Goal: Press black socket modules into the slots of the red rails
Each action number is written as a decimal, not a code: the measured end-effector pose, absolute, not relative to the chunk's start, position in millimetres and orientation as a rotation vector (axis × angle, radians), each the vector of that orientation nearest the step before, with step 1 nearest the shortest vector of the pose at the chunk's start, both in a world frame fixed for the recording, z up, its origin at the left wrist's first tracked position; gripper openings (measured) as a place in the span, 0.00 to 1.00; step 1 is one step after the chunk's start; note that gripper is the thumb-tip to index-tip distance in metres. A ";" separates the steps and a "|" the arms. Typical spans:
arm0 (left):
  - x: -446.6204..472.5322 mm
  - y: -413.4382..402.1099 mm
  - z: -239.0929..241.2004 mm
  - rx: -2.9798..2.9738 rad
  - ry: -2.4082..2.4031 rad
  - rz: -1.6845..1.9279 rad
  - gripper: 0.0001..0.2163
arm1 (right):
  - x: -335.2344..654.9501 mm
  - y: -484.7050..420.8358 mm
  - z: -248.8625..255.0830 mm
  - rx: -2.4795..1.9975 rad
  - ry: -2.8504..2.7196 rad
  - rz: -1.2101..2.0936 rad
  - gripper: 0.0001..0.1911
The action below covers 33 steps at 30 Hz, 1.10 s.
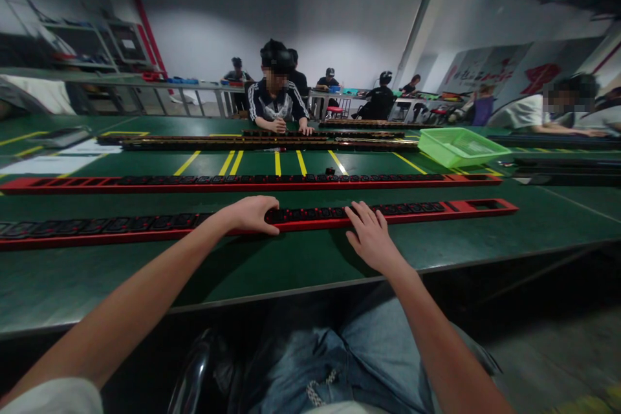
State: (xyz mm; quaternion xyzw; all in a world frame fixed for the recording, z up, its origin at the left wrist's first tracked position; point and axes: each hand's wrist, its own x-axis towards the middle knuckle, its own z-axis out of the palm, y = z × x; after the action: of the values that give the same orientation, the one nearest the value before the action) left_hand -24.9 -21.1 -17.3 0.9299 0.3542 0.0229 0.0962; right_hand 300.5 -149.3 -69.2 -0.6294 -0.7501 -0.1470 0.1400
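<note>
A long red power strip [310, 225] with a row of black socket-like modules lies across the table in front of me. My left hand [255, 215] is wrapped over it left of centre, thumb at the near edge and fingers toward the far edge. Farther right, my right hand [369, 229] rests with fingers apart, fingertips touching the top of the same strip. Small red spots show on the modules between my hands. Just beyond lies a second red strip [286, 185], roughly parallel, with a small black piece [330, 171] by its far edge.
A light green basket [453, 154] stands at the back right. Dark long bars [204, 143] lie farther across the green table [301, 268], near a co-worker [277, 100] seated opposite. White papers [48, 165] lie at left. More dark strips and another person are at right.
</note>
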 end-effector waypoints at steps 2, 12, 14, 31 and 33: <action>-24.8 -21.1 -17.0 2.754 1.050 0.066 0.23 | 300.1 -149.7 -68.4 -1.822 -2.166 -0.421 0.31; -23.2 -25.4 -12.4 2.750 1.070 0.040 0.23 | 299.7 -149.8 -66.8 -1.826 -2.174 -0.406 0.29; -23.3 -25.1 -13.0 2.751 1.073 0.043 0.23 | 300.1 -149.7 -67.2 -1.816 -2.175 -0.408 0.29; -22.9 -25.6 -12.2 2.743 1.080 0.030 0.23 | 299.0 -150.2 -65.4 -1.807 -2.150 -0.377 0.29; -23.3 -25.1 -12.6 2.741 1.074 0.039 0.23 | 299.1 -150.0 -65.7 -1.810 -2.147 -0.382 0.29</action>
State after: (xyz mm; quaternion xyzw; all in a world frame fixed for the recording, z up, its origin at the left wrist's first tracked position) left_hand -23.3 -25.1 -12.6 0.9265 0.3629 0.0132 0.0987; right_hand 299.1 -150.0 -65.7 -0.6312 -0.7485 -0.1332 0.1532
